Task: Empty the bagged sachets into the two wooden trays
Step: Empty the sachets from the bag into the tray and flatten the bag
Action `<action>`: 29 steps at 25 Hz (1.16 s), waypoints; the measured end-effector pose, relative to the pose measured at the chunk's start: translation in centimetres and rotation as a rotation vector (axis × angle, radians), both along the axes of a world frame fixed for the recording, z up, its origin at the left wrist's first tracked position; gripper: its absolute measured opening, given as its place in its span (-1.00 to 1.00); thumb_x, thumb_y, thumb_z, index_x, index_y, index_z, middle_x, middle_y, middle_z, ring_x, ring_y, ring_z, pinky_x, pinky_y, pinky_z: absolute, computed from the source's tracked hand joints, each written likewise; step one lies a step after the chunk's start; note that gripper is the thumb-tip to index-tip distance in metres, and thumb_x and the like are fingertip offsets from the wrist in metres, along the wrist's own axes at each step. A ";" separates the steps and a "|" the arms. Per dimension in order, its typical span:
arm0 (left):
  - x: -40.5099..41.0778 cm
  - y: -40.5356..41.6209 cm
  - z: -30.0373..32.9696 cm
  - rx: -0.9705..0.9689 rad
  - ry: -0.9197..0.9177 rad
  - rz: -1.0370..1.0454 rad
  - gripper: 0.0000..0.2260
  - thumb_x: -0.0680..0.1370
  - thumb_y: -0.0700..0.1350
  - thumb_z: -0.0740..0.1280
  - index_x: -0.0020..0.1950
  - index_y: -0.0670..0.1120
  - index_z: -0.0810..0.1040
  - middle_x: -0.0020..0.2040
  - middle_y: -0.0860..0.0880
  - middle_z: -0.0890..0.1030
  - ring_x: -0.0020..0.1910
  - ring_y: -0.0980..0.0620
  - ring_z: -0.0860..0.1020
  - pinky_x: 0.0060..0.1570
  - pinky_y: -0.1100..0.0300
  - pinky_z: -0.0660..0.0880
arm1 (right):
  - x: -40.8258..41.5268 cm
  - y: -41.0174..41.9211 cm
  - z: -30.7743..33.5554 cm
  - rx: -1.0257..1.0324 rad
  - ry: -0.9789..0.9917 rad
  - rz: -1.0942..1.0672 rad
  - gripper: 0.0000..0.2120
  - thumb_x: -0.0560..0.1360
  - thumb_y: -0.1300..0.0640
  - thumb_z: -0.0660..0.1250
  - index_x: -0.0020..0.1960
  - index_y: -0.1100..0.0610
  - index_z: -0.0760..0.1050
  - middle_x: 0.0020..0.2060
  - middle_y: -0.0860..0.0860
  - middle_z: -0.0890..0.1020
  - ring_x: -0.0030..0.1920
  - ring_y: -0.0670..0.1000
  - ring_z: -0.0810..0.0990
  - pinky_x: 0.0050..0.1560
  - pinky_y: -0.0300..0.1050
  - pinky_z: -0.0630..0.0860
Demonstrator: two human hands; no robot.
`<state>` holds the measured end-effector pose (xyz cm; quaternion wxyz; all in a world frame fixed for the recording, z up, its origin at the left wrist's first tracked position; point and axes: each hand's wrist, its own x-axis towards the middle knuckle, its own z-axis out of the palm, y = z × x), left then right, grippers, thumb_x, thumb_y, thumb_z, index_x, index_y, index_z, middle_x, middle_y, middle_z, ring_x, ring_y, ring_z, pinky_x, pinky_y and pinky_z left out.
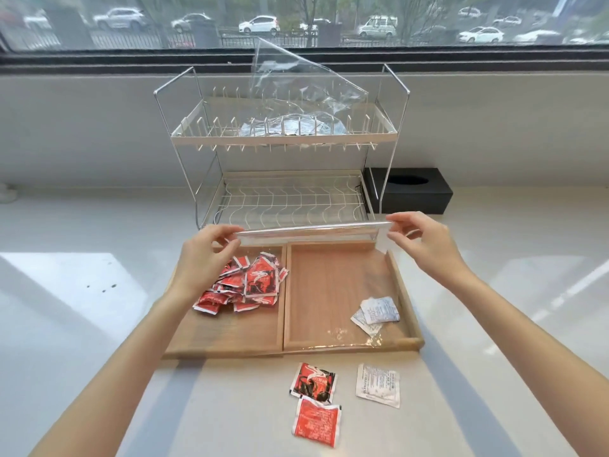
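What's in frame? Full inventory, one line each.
wooden trays: two, light wood, side by side on the counter
red sachets: a pile, left tray; two more on the counter in front
white sachets: a few, right tray; one on the counter
clear bag: one, transparent, held stretched over the right tray
second clear bag: one, upper rack shelf
dish rack: one, white wire, two tiers, behind the trays
tissue box: one, black, right of the rack
left hand: grip on the bag's left end
right hand: grip on its right end

Two trays sit side by side on the desk (82, 324): left tray (230, 334) holds a sachet pile (245, 285), right tray (316, 291) a few sachets (377, 313). Three loose sachets (314, 384) lie nearer; a rack (283, 136) stands behind.
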<state>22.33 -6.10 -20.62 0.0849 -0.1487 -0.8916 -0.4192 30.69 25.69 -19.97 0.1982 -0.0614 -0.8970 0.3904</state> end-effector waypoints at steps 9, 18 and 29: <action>2.7 7.3 3.6 -0.037 0.122 -0.050 -0.91 0.46 -0.17 0.36 -0.08 -0.14 0.61 -0.18 0.00 0.59 -0.41 0.15 0.57 -0.31 0.39 0.47 | 4.1 7.7 2.8 0.083 -0.012 -0.143 -0.92 0.46 0.08 0.34 -0.20 0.00 0.56 -0.50 -0.07 0.47 -0.46 -0.15 0.47 -0.35 -0.34 0.36; 3.2 17.9 2.9 0.129 0.133 -0.121 -0.91 0.46 -0.24 0.35 -0.09 -0.09 0.60 -0.20 0.02 0.63 -0.25 0.44 0.54 -0.10 0.50 0.47 | 5.0 17.3 3.2 -0.285 0.012 -0.149 -0.87 0.47 0.17 0.32 -0.22 -0.01 0.56 -0.27 0.00 0.67 -0.21 -0.13 0.66 -0.07 -0.26 0.57; 4.8 28.0 -4.0 -0.027 0.317 -0.165 -0.83 0.44 -0.31 0.34 0.00 -0.20 0.62 0.03 -0.01 0.60 0.02 0.14 0.52 0.08 0.52 0.35 | 5.1 25.6 -2.7 -0.693 0.043 -0.307 -0.84 0.49 0.16 0.31 0.04 0.17 0.56 -0.18 -0.04 0.63 -0.29 -0.26 0.63 -0.04 -0.45 0.53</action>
